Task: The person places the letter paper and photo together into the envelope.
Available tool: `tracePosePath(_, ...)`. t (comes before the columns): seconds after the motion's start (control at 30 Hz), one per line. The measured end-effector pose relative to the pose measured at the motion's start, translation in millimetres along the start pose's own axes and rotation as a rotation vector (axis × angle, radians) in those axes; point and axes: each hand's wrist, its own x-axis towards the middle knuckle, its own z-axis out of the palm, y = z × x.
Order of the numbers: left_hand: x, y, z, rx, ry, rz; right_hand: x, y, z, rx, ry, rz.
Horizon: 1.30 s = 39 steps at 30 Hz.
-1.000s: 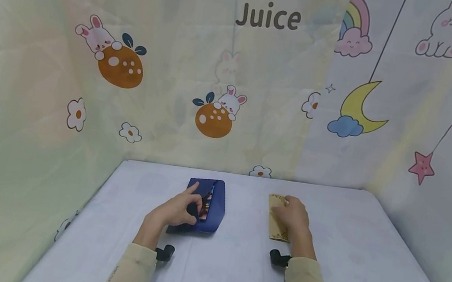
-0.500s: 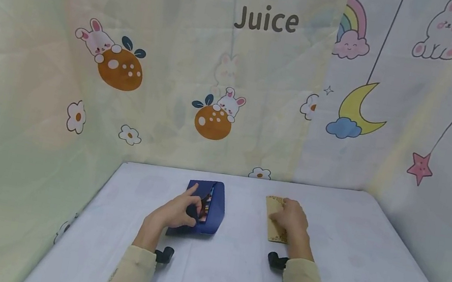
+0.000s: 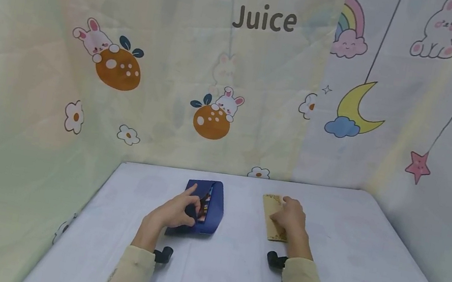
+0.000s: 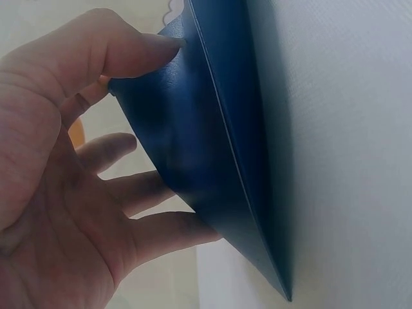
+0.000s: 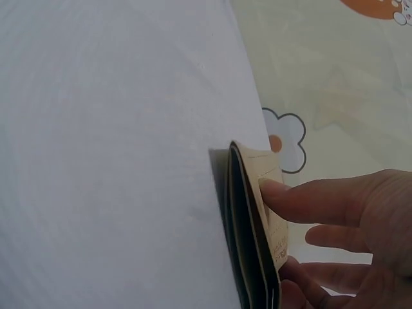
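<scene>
A dark blue envelope (image 3: pixel 216 209) lies on the white table left of centre, a colourful picture strip (image 3: pixel 204 207) showing inside its opening. My left hand (image 3: pixel 175 208) pinches the envelope's raised flap (image 4: pixel 174 116) between thumb and index finger; the other fingers spread behind it in the left wrist view. To the right lies a folded tan card (image 3: pixel 271 216) with brown ornamental print. In the right wrist view its dark inner layers show along the near edge. My right hand (image 3: pixel 293 217) holds the card, thumb on its cover and fingers curled at its far edge.
The white table (image 3: pixel 222 270) ends at a back edge against a printed cloth wall (image 3: pixel 169 101) with rabbits, oranges and flowers. Cloth walls also rise at both sides. Black wrist cameras (image 3: pixel 163 254) sit on the wrists.
The tan card's top has shifted slightly left, so it leans a little more under the right hand. The left hand and the envelope stay almost still.
</scene>
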Motion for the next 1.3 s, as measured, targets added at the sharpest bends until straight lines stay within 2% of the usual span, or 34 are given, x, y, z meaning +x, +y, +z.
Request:
tracePosePath(0.17,-0.6,-0.9,-0.7,0.006,0.002,0.012,1.2,0.8,2.3,0.037,-0.003,0.025)
tracePosePath(0.43,-0.6,-0.8,-1.9,0.012,0.002,0.015,4.5,-3.1,6.7,-0.081,-0.043,-0.031)
tracePosePath(0.6,1.0,-1.3,-3.3,0.034,0.013,0.027,4.8,-5.0,7.9,-0.08,-0.023,-0.055)
tracePosePath(1.0,0.1,-3.0,-1.1,0.003,0.005,0.021,4.5,-4.9,7.4,0.012,-0.029,-0.098)
tracePosePath(1.13,0.6,-3.8,-0.4,0.011,0.016,0.036,5.4,-3.6,7.8,0.02,-0.028,-0.106)
tracePosePath(1.3,-0.2,-2.9,0.3,0.015,0.021,0.052,5.7,-1.8,9.5,0.094,-0.033,-0.116)
